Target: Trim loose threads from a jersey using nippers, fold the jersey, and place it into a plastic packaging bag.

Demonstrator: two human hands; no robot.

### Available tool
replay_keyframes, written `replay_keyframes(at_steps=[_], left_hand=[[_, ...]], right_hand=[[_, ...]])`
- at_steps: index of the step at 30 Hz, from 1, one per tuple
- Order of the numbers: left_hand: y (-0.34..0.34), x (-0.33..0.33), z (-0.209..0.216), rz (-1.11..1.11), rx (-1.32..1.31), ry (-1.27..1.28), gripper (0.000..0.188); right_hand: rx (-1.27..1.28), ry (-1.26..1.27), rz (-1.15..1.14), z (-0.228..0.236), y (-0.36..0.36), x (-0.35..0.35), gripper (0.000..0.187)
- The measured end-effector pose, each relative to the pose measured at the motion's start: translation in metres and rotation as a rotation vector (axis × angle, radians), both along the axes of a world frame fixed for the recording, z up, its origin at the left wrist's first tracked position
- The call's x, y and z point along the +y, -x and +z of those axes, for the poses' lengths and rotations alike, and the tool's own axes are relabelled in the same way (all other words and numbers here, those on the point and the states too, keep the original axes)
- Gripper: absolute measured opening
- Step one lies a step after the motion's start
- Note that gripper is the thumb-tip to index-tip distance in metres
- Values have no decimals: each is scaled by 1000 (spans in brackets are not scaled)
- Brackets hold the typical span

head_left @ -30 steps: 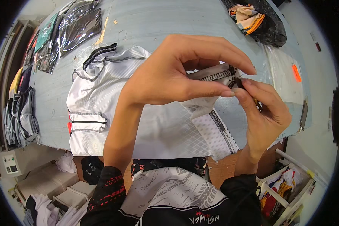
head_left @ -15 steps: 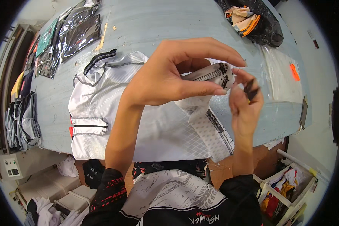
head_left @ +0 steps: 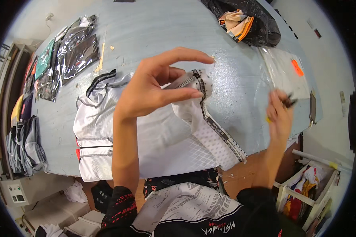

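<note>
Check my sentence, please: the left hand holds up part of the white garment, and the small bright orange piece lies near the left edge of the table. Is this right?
Not quite: the head view shows the orange piece near the right edge of the table, not the left. The left hand does hold up part of the white garment.

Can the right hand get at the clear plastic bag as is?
Probably yes: the right hand appears at the near edge of the clear plastic bag, no obstacle visible between. It seems to hold a dark tool, though.
</note>
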State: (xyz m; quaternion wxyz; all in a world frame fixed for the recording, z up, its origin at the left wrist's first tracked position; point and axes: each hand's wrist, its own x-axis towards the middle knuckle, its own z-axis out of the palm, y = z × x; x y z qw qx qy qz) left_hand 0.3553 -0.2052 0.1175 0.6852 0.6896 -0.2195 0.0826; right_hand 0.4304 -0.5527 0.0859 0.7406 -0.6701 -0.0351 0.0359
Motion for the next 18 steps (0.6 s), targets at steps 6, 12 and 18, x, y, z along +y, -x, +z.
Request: replay_keyframes(at_steps=[6,12,18], left_hand=[[-4,7,12,21,11,-80,54],[-2,-6,17,-101,10,9,69],[8,-8,13,-75,12,3,65]], right_hand=[[11,1350,-61,-39,92,-285,36],[-149,711,-423,16,87,-98,22],[-209,142,363,37,51,104,22]])
